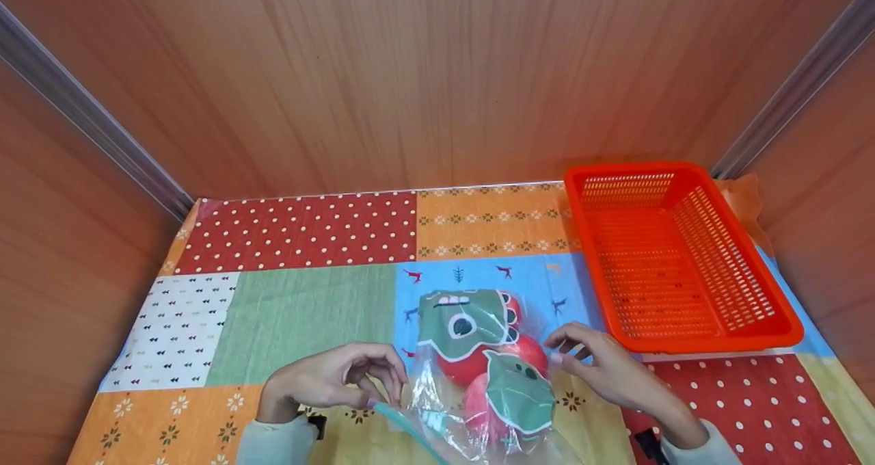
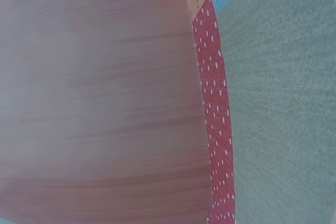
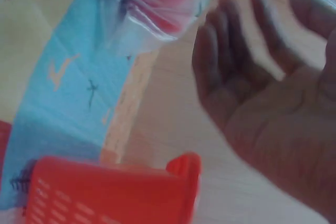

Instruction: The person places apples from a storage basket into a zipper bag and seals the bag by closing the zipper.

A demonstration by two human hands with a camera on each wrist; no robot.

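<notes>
A clear plastic zip bag (image 1: 425, 383) with green cartoon-face prints lies at the front middle of the table. Round red and pink things (image 1: 475, 410) show inside it; their kind is hard to tell through the plastic. My left hand (image 1: 335, 376) pinches the bag's teal zip edge (image 1: 410, 432) between thumb and fingers. To the right of the bag, my right hand (image 1: 601, 362) hovers with fingers loosely bent, holding nothing. The right wrist view has this hand (image 3: 262, 87) beside the bag (image 3: 149, 11), with space between the fingers and thumb. The left wrist view does not show the left hand.
An orange-red plastic basket (image 1: 656, 267) with slotted sides stands at the right, behind the right hand. The table has a patchwork-print cloth (image 1: 307, 314). Wood-grain panels (image 1: 437, 75) enclose the back and both sides.
</notes>
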